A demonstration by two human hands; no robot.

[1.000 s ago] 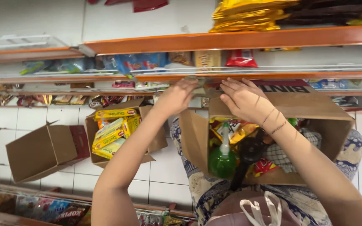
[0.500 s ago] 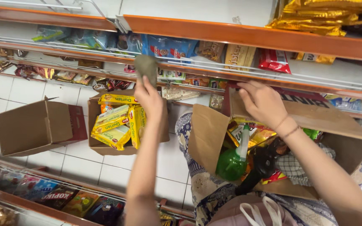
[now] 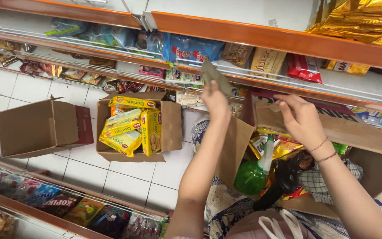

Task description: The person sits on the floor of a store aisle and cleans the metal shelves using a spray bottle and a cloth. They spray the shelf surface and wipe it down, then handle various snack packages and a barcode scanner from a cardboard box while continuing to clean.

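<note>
Fingers (image 3: 213, 86) pinch brown strip (image 3: 215, 76).

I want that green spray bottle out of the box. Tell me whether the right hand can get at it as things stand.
Probably yes. The right hand hovers empty over the open cardboard box, and the green spray bottle stands below with its white nozzle uncovered. Only snack packets lie beside it.

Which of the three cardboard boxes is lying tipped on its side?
The brown cardboard box farthest left: it lies tipped with its opening sideways, showing nothing inside, while the other two hold goods.
</note>
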